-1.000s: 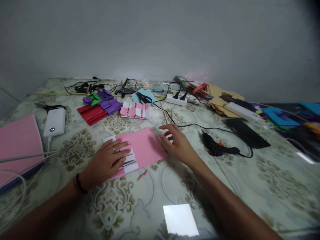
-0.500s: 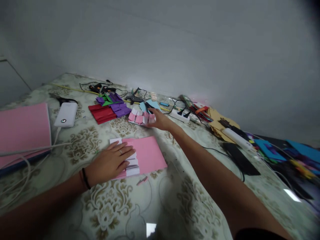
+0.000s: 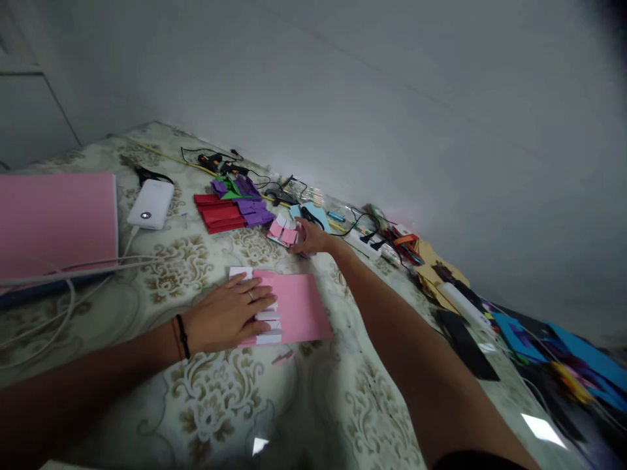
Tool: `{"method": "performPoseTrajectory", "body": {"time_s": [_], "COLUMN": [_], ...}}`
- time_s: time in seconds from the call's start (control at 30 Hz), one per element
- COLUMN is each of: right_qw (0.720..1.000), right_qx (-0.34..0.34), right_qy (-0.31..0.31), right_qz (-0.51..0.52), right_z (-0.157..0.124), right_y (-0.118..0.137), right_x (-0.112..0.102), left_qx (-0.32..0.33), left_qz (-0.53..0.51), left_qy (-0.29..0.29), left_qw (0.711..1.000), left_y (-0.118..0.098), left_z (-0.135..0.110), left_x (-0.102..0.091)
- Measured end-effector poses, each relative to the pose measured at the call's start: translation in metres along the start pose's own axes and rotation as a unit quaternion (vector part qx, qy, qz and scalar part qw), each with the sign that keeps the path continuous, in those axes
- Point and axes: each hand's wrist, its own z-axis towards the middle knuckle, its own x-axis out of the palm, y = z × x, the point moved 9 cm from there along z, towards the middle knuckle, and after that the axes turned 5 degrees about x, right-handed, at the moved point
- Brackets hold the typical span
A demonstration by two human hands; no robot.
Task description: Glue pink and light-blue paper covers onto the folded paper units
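Right grip (image 3: 313,239) apparently touches folded pink paper (image 3: 277,230); power bank display (image 3: 145,215) illegible.

Left hand (image 3: 228,318) observed flat, palm down, fingers (image 3: 263,303) slightly spread; right arm (image 3: 386,320) extended well forward, right hand (image 3: 314,239) curved.

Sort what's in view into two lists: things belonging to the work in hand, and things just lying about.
Work in hand:
pink sheet and white folded paper, partly under the left hand
pink-and-white folded piece, at the right hand

Apparently lying about:
white power bank
red folded paper
purple folded paper
plugged power strip
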Motion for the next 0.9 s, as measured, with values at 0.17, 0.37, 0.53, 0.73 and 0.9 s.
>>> {"method": "performPoseTrajectory", "body": {"time_s": [0.17, 0.37, 0.53, 0.73, 0.9], "right_qw": [1.0, 0.999, 0.999, 0.996, 0.996], "right_qx": [0.02, -0.016, -0.019, 0.066, 0.075], "right_qy": [-0.017, -0.048, -0.046, 0.058, 0.047], "right_qz": [-0.01, -0.017, 0.0, -0.021, -0.031], "right_z": [-0.012, -0.066, -0.121, -0.18, -0.216], "right_y": [0.009, 0.024, 0.011, -0.004, 0.01], "right_x": [-0.012, -0.071, -0.073, 0.011, 0.044], "left_qx": [-0.003, 0.014, 0.024, 0.023, 0.019], "left_qz": [-0.005, -0.013, -0.01, -0.006, -0.002], "left_qy": [0.01, -0.021, -0.043, -0.051, -0.034], "left_qw": [1.0, 1.0, 0.999, 0.998, 0.999], "left_y": [0.0, -0.003, -0.004, -0.002, -0.003], "left_z": [0.0, 0.0, -0.002, -0.002, -0.001], "left_x": [0.0, -0.006, -0.007, -0.006, -0.006]}}
